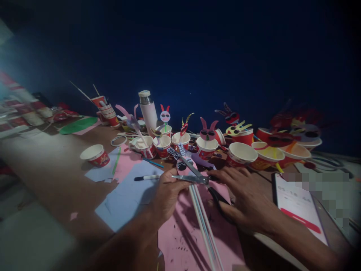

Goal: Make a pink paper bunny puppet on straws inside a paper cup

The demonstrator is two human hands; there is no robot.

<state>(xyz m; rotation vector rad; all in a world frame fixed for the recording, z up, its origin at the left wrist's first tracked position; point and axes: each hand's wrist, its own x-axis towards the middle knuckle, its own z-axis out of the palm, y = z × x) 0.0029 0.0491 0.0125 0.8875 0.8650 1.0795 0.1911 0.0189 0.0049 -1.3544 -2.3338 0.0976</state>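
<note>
My right hand (pixel 242 195) is closed around the black handles of a pair of scissors (pixel 199 178), whose blades are spread and point left. My left hand (pixel 166 195) pinches a pink paper rabbit head (pixel 186 165) with black-and-white patterned ears. One blade crosses in front of this head, and the other lies near my left thumb. Below the scissors, long pale straws (pixel 204 226) run down to the bottom edge; whether they join the head is hidden. Underneath lies a pink sheet of paper (pixel 180 244) with dark marks.
Several paper cups (pixel 207 147), some with paper rabbit heads, line the back beside a white flask (pixel 148 114). Blue paper (pixel 126 199), a marker (pixel 146 177) and a lone cup (pixel 96 155) lie left. A phone (pixel 299 210) lies right. A dark blue wall (pixel 180 56) rises behind.
</note>
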